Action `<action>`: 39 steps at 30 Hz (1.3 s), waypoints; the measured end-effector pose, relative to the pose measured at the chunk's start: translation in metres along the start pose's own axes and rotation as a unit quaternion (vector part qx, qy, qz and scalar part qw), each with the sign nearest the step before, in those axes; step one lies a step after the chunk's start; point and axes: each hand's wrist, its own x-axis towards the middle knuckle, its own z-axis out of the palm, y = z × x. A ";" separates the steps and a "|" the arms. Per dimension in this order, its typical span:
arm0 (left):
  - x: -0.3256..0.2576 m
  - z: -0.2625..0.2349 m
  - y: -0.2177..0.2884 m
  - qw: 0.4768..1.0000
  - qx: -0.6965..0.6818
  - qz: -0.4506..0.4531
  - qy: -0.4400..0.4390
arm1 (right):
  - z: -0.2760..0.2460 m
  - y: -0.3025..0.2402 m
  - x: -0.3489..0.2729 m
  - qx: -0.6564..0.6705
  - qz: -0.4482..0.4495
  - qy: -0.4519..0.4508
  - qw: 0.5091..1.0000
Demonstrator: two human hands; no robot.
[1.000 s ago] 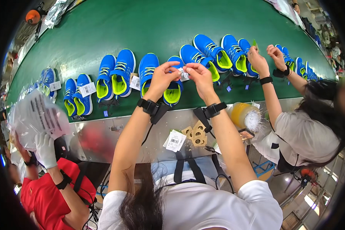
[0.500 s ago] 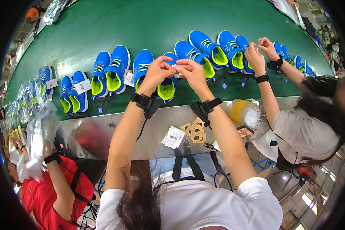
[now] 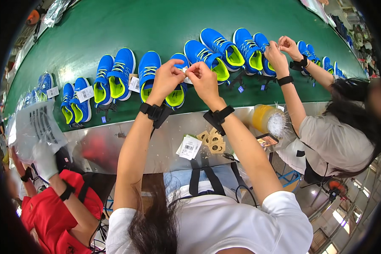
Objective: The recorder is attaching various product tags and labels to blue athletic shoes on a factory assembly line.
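My left hand (image 3: pixel 168 80) and my right hand (image 3: pixel 204 83) meet above a pair of blue shoes with lime linings. Both are closed in a fingertip pinch. Between the fingertips shows a small white piece (image 3: pixel 186 77), perhaps a paper tag; its details are hidden. Of the pair below, the left shoe (image 3: pixel 149 65) lies beside my left hand, while the right shoe (image 3: pixel 176 98) is partly covered by my hands. Black straps with small devices circle both my wrists. White printed tags (image 3: pixel 189 147) and brown cards with round holes (image 3: pixel 214 141) lie on the metal ledge before me.
More blue shoes (image 3: pixel 122 70) line the green table (image 3: pixel 165 21), some with white tags (image 3: pixel 85 94). A yellow roll with white bristle-like strands (image 3: pixel 270 119) and a phone (image 3: pixel 267 140) sit right. One co-worker in red handles a clear bag (image 3: pixel 38 120); another pinches at right (image 3: pixel 279 57).
My hands stay pinched together over the same pair. The shoes appear slightly farther left and higher in view. At left, the co-worker's clear bag has spread out and a white-gloved hand shows.
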 end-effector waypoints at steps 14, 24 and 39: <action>-0.038 0.020 0.011 0.947 0.151 0.180 0.220 | -0.088 0.017 0.039 -0.397 -0.123 0.057 0.908; -0.051 0.103 0.003 0.949 0.142 0.282 0.010 | -0.116 -0.008 0.077 -0.451 0.107 -0.122 0.878; 0.103 0.269 0.027 0.865 0.339 0.345 -0.130 | -0.303 -0.053 0.044 -0.370 0.169 0.152 0.901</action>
